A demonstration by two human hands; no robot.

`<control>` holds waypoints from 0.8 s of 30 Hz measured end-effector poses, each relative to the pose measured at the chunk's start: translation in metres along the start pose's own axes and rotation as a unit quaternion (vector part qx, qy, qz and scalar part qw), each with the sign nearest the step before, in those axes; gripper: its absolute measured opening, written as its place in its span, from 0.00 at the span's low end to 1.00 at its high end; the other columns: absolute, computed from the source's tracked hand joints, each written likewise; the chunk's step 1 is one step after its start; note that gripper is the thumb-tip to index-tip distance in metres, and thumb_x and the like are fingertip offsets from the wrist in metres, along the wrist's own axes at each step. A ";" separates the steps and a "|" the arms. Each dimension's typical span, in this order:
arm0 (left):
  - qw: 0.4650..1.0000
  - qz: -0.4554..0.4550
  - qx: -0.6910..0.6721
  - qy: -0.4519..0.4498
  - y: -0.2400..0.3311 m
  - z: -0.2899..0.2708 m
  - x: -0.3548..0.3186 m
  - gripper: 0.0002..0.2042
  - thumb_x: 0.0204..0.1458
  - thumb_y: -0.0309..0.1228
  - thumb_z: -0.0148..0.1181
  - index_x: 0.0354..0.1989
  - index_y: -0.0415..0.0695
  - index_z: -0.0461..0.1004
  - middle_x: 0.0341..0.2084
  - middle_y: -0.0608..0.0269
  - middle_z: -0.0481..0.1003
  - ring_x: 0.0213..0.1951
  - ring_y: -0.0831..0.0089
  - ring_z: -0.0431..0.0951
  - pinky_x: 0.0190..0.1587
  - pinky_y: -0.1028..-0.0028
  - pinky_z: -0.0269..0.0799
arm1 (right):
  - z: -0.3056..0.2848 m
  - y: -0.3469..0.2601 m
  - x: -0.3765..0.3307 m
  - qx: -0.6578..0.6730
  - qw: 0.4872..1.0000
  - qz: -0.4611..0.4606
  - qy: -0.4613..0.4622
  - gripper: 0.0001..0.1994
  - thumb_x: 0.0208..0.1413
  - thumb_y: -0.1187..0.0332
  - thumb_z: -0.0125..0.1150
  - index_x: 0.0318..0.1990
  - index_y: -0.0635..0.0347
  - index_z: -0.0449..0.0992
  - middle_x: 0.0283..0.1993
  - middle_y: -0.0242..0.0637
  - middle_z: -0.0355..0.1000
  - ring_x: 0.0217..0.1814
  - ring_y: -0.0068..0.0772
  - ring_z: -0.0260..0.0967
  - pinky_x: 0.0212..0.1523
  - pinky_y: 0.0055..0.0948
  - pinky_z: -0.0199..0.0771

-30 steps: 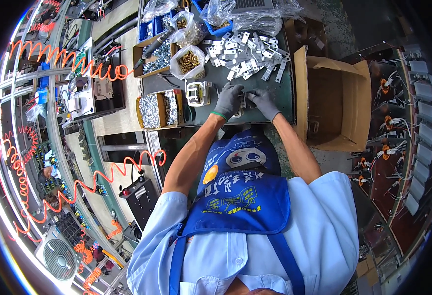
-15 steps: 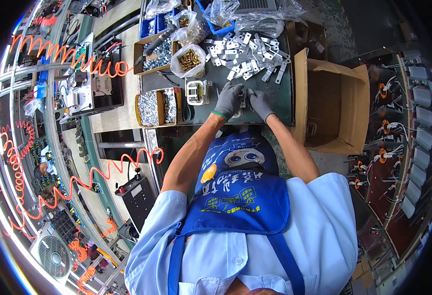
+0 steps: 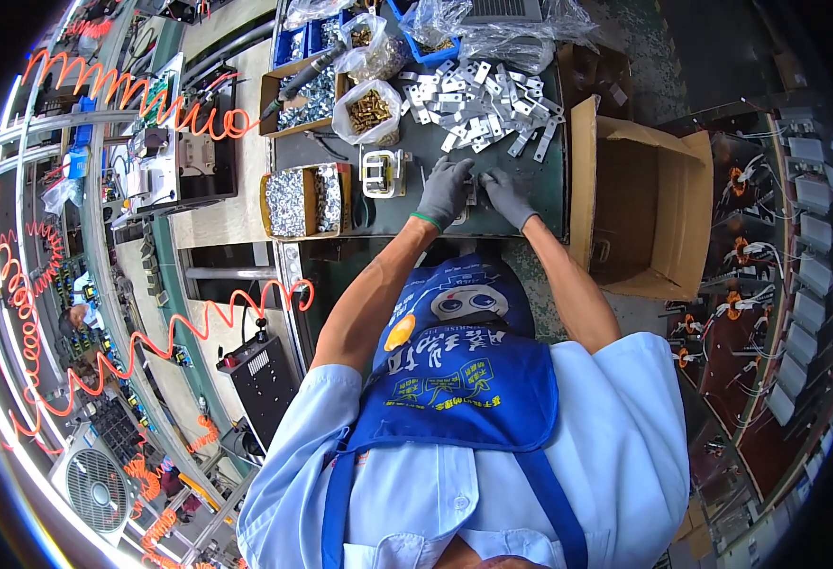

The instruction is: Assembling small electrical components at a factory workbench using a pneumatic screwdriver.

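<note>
1. A blue apron [image 3: 464, 379] over a light blue shirt fills the near foreground; both bare forearms reach forward from it to the dark green workbench [image 3: 407, 213].
2. The left hand [image 3: 443, 190], in a grey glove with a green cuff, rests on the bench, its fingers curled down onto a small metal part [image 3: 470, 192].
3. The right hand [image 3: 508, 194], also grey-gloved, meets the same metal part from the other side; both hands pinch it between them, touching, though how tightly the fingers close cannot be told.
4. Just left of the left hand stands a small white tray [image 3: 384, 173] with metal pieces in it.
5. Farther left, a cardboard box [image 3: 304, 201] holds shiny small hardware.
6. To the right of the bench, an open brown carton [image 3: 639, 213] stands on its side.
7. Beyond the hands lies a loose heap of flat metal brackets [image 3: 487, 100].
8. Near that heap, a clear bag of brass screws [image 3: 367, 109] sits open.
9. At the far edge are blue bins [image 3: 314, 40] and crumpled clear plastic bags [image 3: 502, 24].
10. Orange coiled hoses [image 3: 141, 104] hang over the neighbouring stations on the left.
</note>
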State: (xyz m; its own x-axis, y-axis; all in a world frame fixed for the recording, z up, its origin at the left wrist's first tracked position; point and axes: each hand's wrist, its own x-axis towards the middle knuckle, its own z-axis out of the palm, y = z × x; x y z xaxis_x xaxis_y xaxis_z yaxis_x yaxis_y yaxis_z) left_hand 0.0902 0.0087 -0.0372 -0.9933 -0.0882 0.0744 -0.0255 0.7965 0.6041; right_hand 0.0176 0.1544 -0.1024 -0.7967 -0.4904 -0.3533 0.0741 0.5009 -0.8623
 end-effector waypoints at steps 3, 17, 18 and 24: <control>1.000 -0.001 -0.005 -0.003 0.001 0.000 0.000 0.23 0.40 0.24 0.60 0.49 0.43 0.69 0.33 0.54 0.76 0.41 0.55 0.75 0.60 0.56 0.59 | 0.004 0.004 0.005 -0.009 0.998 0.058 -0.001 0.20 0.58 0.52 0.48 0.40 0.62 0.77 0.35 0.52 0.75 0.34 0.48 0.74 0.34 0.38 0.70; 0.995 0.044 0.087 0.012 0.013 -0.004 -0.005 0.22 0.45 0.25 0.55 0.52 0.41 0.65 0.34 0.52 0.74 0.45 0.54 0.72 0.59 0.57 0.60 | -0.005 -0.022 0.001 0.045 0.986 0.162 -0.017 0.19 0.58 0.56 0.49 0.30 0.65 0.77 0.24 0.40 0.74 0.21 0.33 0.69 0.22 0.37 0.64; 0.998 0.026 0.062 0.013 0.014 -0.004 -0.006 0.23 0.45 0.25 0.55 0.53 0.41 0.65 0.35 0.51 0.74 0.45 0.53 0.71 0.58 0.58 0.61 | -0.005 -0.019 0.002 0.030 0.990 0.135 -0.006 0.19 0.57 0.56 0.50 0.30 0.65 0.77 0.24 0.40 0.74 0.19 0.33 0.69 0.21 0.37 0.64; 0.999 0.025 0.011 0.028 0.017 -0.008 -0.009 0.24 0.43 0.23 0.56 0.54 0.39 0.65 0.39 0.51 0.74 0.46 0.52 0.70 0.55 0.59 0.64 | 0.001 -0.020 -0.003 0.118 0.986 0.115 -0.031 0.23 0.57 0.52 0.49 0.29 0.66 0.77 0.21 0.42 0.72 0.17 0.35 0.69 0.19 0.39 0.63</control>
State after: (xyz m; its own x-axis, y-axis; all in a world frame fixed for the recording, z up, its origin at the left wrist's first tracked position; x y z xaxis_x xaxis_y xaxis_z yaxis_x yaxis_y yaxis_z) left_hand 0.1001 0.0183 -0.0213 -0.9857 -0.0799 0.1486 0.0215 0.8139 0.5806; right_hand 0.0187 0.1453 -0.0840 -0.7042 -0.4295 -0.5653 0.3928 0.4276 -0.8142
